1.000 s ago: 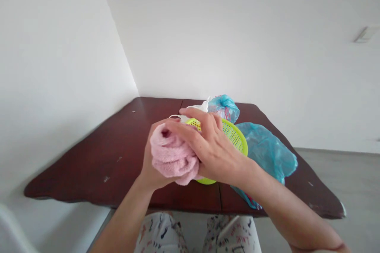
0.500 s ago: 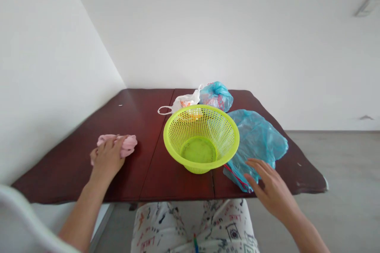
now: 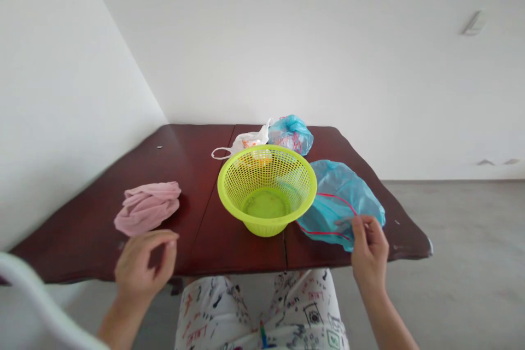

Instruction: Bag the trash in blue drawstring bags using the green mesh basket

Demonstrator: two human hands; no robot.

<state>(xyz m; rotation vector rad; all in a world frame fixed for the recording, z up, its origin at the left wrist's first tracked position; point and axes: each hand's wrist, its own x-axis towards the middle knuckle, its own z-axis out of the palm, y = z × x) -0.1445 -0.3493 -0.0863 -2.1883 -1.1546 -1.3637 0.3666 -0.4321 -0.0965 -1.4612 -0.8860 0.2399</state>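
Observation:
My right hand (image 3: 370,243) pinches the edge of a translucent blue plastic bag (image 3: 338,183) by its red drawstring. The bag lies flat on the table, to the right of a lime-green plastic basket (image 3: 266,227). My left hand (image 3: 143,262) is raised at the table's front edge with nothing in it, thumb and forefinger curved and apart. Just beyond it a crumpled pink cloth (image 3: 147,208) rests on the tabletop. The basket stands upright in the middle with nothing visible inside.
Behind the basket are a white plastic bag (image 3: 250,141) with orange print and a second, bunched-up blue bag (image 3: 291,134) with something in it. All stand on a dark red wooden table (image 3: 192,147) against a white wall (image 3: 246,38). A pale curved bar (image 3: 41,301) is at lower left.
My left hand has let go of the pink cloth and drawn back toward me. My right hand has taken hold of the blue bag's drawstring edge and turned it up.

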